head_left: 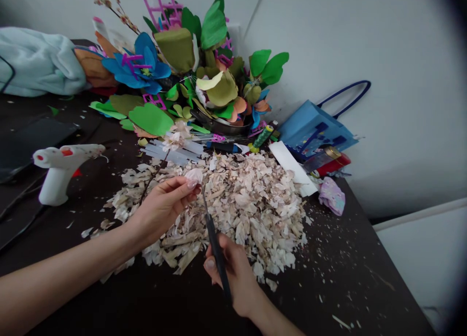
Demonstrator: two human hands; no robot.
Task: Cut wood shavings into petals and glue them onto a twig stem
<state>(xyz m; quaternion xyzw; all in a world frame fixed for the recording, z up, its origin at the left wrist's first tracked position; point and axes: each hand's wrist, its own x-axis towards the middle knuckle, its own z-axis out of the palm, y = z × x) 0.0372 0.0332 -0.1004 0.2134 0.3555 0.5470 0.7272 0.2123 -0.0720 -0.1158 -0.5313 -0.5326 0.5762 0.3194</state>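
My left hand pinches a small pale pink petal between thumb and fingertips. My right hand is closed around a slim black tool with a narrow metal tip; its exact kind is not clear from this angle. The metal tip points up and reaches the petal's lower edge at my left fingertips. Beneath both hands spreads a wide heap of beige and pale pink petal scraps. A dark stem with a pale blossom lies just beyond my left hand.
A white glue gun stands at left, near a dark flat object. Large artificial flowers crowd the back, with translucent sticks before them. At right are a blue bag, a white strip and a lilac cloth bundle.
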